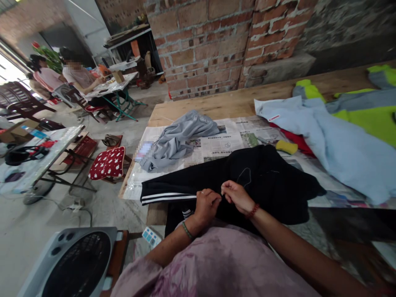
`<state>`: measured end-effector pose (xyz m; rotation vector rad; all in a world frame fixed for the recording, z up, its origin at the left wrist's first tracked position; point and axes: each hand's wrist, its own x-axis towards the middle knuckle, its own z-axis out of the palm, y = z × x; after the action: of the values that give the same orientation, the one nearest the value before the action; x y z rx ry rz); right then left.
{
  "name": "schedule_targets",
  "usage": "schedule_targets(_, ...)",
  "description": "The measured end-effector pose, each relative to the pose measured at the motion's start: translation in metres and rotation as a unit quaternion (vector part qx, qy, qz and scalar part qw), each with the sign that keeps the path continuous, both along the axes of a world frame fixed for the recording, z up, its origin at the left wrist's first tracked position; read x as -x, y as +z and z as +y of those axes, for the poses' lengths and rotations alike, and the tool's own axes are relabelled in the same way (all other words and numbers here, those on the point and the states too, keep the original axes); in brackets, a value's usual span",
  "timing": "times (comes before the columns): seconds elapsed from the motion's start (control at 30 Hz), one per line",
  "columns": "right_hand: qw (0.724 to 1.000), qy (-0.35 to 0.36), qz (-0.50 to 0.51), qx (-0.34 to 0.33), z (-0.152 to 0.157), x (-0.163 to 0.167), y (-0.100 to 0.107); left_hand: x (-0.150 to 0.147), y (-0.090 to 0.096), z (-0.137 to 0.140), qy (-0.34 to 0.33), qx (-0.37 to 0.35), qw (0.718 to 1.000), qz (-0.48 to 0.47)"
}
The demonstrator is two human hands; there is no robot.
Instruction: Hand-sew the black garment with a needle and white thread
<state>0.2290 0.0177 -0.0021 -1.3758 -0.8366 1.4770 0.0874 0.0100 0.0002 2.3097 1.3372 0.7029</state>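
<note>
Head view, the only feed I had: the black garment (213,175) lay across the middle, over the near edge of the table (173,108), with its white stripes (170,199) at nine o'clock from the hands. My left hand (207,204) was curled nearly closed, fingertips gathered on the dark cloth, and it seemed to have a fold of it. My right hand (236,196) faced it just beside, thumb and forefinger drawn into a pinch; whatever sat between them was too small for me to make out. A thin pale thread (249,171) looped over the cloth at one o'clock.

I judged the step in hand to be fine fingertip work on the garment, probably with that thread. As I read it, the next move called for the left hand to steady the fold, the right to guide its pinch precisely, and the loop to run free without snagging.

Around that, newspaper (232,134) covered the boards at twelve, a grey garment (182,138) lay crumpled at eleven, and a yellow pad (287,147) and a light blue garment (337,148) lay at two. Seated people worked well apart, at ten.
</note>
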Motion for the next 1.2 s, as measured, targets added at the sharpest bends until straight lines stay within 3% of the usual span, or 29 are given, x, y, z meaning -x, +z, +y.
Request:
schedule_targets(0.3,0.998,-0.054,0.022,0.021,0.007,-0.001,-0.006,0.007,-0.001,-0.004,-0.097,0.02,0.995,-0.021)
schedule_targets(0.53,1.0,-0.03,0.001,-0.001,0.004,-0.005,0.005,0.007,0.0,0.0,-0.008,-0.009,0.999,-0.035)
schedule_targets(0.83,0.999,0.035,-0.027,-0.024,0.0,-0.008,0.008,0.006,0.005,0.013,-0.071,0.097,0.989,-0.086)
schedule_targets(1.03,1.0,0.017,0.006,0.011,0.002,-0.004,0.004,0.004,0.006,0.007,-0.085,0.027,0.993,-0.072)
schedule_targets(1.2,1.0,0.01,0.005,0.009,0.004,0.002,0.004,0.004,0.006,0.007,-0.101,0.014,0.994,-0.043)
